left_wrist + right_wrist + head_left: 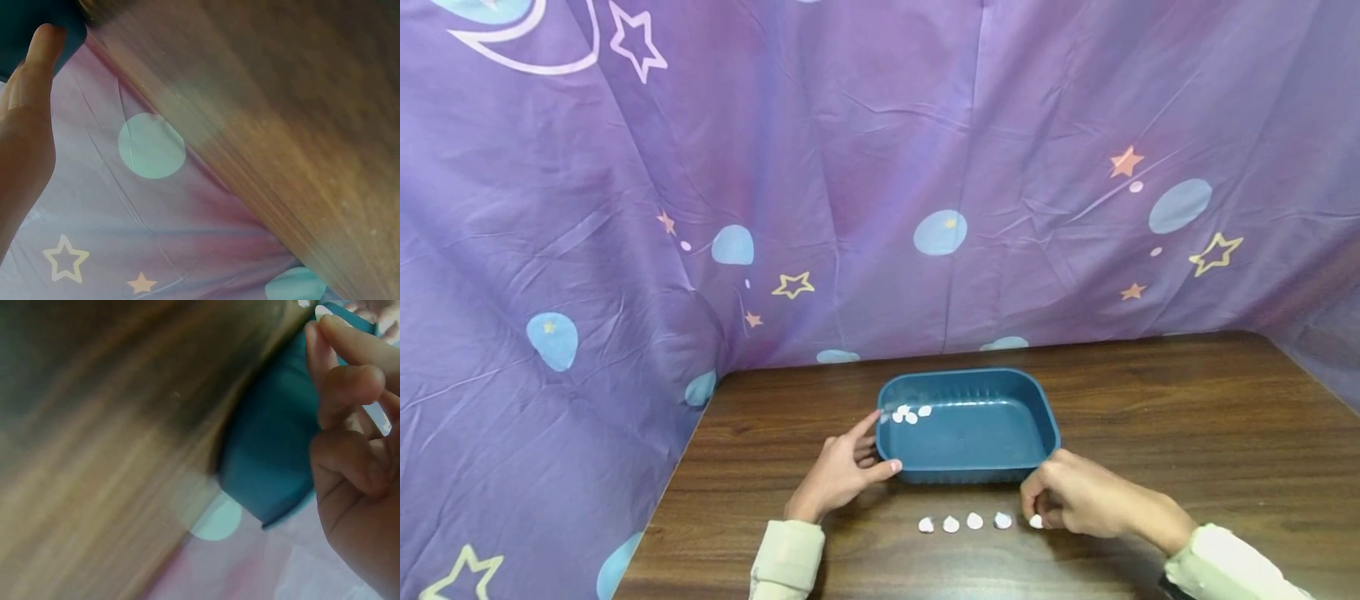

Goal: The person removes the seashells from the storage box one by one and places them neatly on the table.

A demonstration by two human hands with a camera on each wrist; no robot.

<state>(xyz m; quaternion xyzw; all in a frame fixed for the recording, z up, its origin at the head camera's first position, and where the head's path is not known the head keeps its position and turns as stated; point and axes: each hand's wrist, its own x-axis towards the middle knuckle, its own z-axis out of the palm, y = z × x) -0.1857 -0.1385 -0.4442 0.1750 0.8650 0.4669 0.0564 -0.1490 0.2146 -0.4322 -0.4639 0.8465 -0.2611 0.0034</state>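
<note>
A blue plastic tub (981,437) sits on the wooden table. Several small white roundish pieces (912,418) lie inside it at the left end. My left hand (835,475) rests against the tub's left side, index finger at the rim and thumb at the front corner, both extended. Just off the tub's front right corner, my right hand (1078,493) pinches a small white piece (1036,522) between thumb and index finger, low over the table. The right wrist view shows this white piece (322,312) at the fingertips. More white pieces (974,521) form a row left of that hand.
The brown wooden table (1187,408) extends to both sides of the tub. Behind it and at the left hangs a purple cloth (865,167) printed with stars and blue spots; it meets the table's back edge.
</note>
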